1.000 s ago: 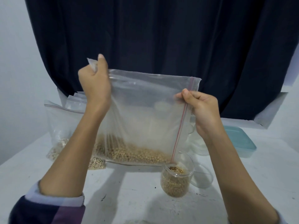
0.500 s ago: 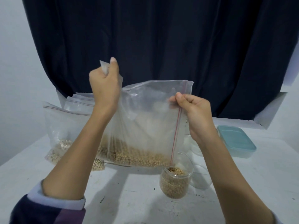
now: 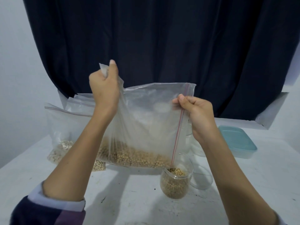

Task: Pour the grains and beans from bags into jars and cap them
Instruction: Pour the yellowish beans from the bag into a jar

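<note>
Since a second ago, left hand has moved right and bunched its corner; bag top edge now shorter. Zip bag hangs over the worktop, zip edge running near-vertical, lower end at the jar mouth. Left fist clamps the raised corner, right hand pinches the zip strip. Beans along the bottom.

No readable text, labels, brand names, numbers or signs anywhere, neither on the clear bags, the jar nor the lidded container.
</note>
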Available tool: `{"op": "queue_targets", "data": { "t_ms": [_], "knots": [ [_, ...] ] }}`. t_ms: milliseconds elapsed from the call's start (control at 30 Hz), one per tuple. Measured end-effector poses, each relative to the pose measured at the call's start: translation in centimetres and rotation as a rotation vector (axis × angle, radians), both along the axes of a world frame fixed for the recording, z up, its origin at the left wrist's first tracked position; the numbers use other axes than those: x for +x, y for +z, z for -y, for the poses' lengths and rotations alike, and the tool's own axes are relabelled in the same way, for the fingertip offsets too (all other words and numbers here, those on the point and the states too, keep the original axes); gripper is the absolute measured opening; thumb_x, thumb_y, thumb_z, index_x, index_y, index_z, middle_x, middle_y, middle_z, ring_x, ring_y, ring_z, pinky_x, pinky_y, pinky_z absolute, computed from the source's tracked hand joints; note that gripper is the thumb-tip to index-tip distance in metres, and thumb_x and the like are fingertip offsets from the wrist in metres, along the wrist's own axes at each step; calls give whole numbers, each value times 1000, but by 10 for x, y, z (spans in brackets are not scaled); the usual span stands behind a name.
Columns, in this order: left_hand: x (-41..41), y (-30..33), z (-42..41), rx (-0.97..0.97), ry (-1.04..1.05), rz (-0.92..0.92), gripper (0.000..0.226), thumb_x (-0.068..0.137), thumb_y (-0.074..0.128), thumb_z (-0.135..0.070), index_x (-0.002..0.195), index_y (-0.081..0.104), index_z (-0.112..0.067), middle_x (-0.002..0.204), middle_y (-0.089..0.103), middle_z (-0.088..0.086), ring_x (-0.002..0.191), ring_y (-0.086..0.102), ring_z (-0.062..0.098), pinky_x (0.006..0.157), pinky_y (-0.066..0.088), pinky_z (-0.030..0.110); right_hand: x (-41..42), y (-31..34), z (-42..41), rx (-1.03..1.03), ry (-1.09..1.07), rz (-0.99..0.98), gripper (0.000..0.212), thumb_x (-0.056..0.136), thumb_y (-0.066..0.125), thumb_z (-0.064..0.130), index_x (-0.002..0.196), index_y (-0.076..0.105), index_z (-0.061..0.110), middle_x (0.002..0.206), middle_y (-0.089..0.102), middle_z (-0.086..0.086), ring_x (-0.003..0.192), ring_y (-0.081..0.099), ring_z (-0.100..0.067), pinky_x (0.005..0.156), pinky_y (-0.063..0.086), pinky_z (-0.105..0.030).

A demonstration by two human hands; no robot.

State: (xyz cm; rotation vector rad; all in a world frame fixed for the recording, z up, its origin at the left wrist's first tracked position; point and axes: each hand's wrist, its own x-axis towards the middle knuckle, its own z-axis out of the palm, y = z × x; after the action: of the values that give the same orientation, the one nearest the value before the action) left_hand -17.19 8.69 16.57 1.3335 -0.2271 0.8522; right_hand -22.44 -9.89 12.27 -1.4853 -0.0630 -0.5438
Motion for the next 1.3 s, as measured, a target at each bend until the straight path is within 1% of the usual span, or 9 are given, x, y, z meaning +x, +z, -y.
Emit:
{"op": "queue_targets", "data": {
  "t_ms": [133, 267, 367, 467, 633, 800, 933, 1100, 1300],
  "knots": [
    [-4, 3, -2, -13, 46, 21, 54, 97, 48, -16, 51, 19, -20, 35, 21, -15, 37, 20, 4, 43, 18, 16, 0, 3, 9, 37, -20, 14, 22, 91, 61, 13, 73, 72, 14, 68, 71, 7, 68, 63, -5, 100, 48, -38],
    [-6, 2, 5, 8, -10, 21, 59, 97, 48, -16, 45, 22, -25, 36, 23, -16, 38, 22, 2, 43, 20, 20, -3, -1, 3, 6, -5, 17, 21, 93, 59, 12, 76, 71, 10, 66, 70, 9, 63, 62, -1, 94, 48, -30],
    [-7, 0, 5, -9, -48, 8, 63, 97, 48, -17, 39, 22, -27, 38, 22, -17, 39, 21, 4, 42, 19, 23, -5, 0, 2, -18, 17, 1, 21, 93, 59, 13, 76, 71, 10, 67, 70, 9, 63, 63, -1, 98, 47, -34],
    [-8, 3, -1, -36, 58, 16, 56, 96, 49, -18, 48, 21, -23, 37, 22, -16, 39, 20, 3, 44, 18, 21, -4, 4, 10, 27, -4, 13, 22, 93, 60, 12, 74, 71, 11, 69, 71, 7, 66, 63, -4, 97, 48, -36],
    [-8, 3, 8, 23, -30, 3, 62, 96, 49, -19, 39, 25, -27, 38, 24, -16, 40, 23, 4, 43, 20, 24, -4, 0, 7, -26, 24, -3, 22, 93, 59, 12, 74, 70, 12, 65, 70, 10, 62, 63, 0, 93, 48, -30],
    [-13, 5, 3, -30, 93, 6, 54, 97, 49, -18, 51, 20, -21, 36, 22, -15, 38, 20, 4, 44, 18, 19, -4, 5, 15, -9, 4, 2, 24, 93, 60, 14, 72, 72, 14, 70, 72, 4, 70, 64, -6, 99, 48, -36],
    [-11, 0, 15, 36, -66, -18, 60, 97, 48, -16, 44, 22, -27, 37, 23, -16, 38, 22, 3, 44, 18, 26, -7, 0, 7, -65, 43, -31, 23, 94, 59, 15, 74, 71, 14, 64, 70, 11, 62, 63, 2, 94, 46, -29],
    [-11, 3, 6, -10, 53, 20, 57, 97, 49, -17, 47, 22, -23, 36, 23, -16, 38, 22, 3, 43, 20, 20, -5, 3, 16, 5, 14, -14, 23, 93, 59, 13, 73, 71, 13, 69, 71, 9, 63, 63, 0, 97, 47, -32],
    [-10, 2, 12, 25, -18, -20, 61, 96, 50, -19, 42, 23, -26, 38, 23, -16, 41, 22, 4, 45, 19, 26, -5, 1, 12, -24, 46, -26, 22, 93, 59, 13, 74, 71, 13, 68, 71, 9, 64, 64, -2, 99, 47, -35]
  ]
}}
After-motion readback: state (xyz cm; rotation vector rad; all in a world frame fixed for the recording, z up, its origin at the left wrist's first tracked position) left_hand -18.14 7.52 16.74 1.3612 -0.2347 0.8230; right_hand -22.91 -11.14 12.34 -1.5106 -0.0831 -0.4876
